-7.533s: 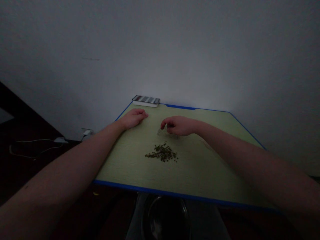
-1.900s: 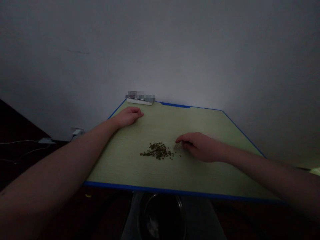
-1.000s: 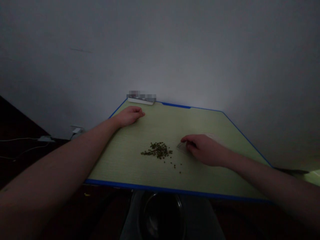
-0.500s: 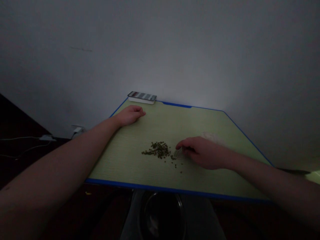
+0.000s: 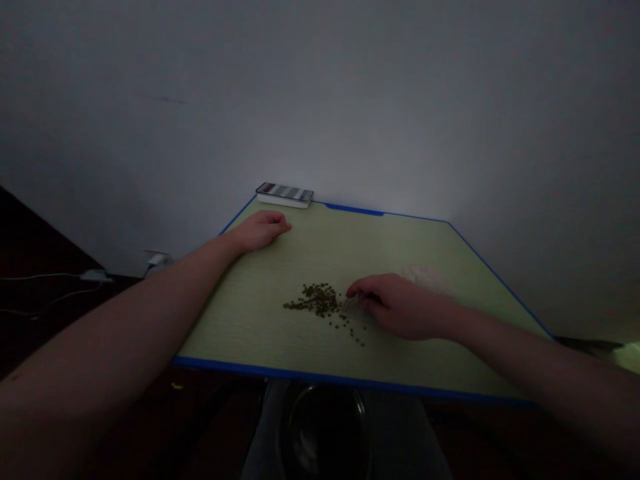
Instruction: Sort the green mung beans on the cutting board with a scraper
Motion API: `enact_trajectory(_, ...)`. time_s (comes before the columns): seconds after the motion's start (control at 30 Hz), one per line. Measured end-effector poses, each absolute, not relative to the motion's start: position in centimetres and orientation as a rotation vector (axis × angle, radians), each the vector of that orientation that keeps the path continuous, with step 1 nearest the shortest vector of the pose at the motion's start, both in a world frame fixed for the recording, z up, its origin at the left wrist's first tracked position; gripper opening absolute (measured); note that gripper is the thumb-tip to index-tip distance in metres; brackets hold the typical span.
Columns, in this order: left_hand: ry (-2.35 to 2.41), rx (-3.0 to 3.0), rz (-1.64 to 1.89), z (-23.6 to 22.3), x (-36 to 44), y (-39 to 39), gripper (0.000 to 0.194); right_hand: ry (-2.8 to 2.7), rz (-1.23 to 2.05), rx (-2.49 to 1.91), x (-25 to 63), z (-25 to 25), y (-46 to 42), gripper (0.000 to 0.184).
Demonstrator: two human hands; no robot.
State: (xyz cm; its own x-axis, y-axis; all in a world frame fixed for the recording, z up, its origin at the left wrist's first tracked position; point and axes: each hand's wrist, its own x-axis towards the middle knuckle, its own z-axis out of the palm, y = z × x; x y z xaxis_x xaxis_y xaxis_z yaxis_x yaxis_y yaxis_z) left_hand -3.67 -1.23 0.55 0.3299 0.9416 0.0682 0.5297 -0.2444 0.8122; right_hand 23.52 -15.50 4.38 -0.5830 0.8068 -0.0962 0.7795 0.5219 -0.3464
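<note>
A loose pile of small dark green beans or pellets lies on the pale green tabletop, with several strays towards the front right. Just right of the pile, my right hand is closed on a small clear plastic piece. Its lower edge is beside the nearest beans; its exact kind is too dim to tell. My left hand rests on the table's left side, fingers curled in, and nothing shows in it. Partly behind my right hand is a whitish heap, its grains or folds unclear.
A phone lies on a white box at the back left corner, by the wall. Blue edging rims the table. Below the front edge, a dark round bowl sits at my lap. Cables and a plug are at left.
My right hand has shifted slightly left with the clear piece, closer to the pile. A few stray beans near it lie differently. My left hand stays where it was.
</note>
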Motion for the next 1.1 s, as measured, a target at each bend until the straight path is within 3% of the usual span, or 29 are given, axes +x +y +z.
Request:
enact_trajectory(0.43, 1.304, 1.901, 0.744, 0.8, -3.5, -1.5, 0.027, -2.665, 0.529, -1.361, 22.1, 4.3, -17.2, 0.033)
enact_trajectory(1.1, 1.312, 1.912, 0.748, 0.7, -3.5, -1.4, 0.028, -2.578, 1.005, -1.444, 22.0, 5.8, -22.2, 0.025)
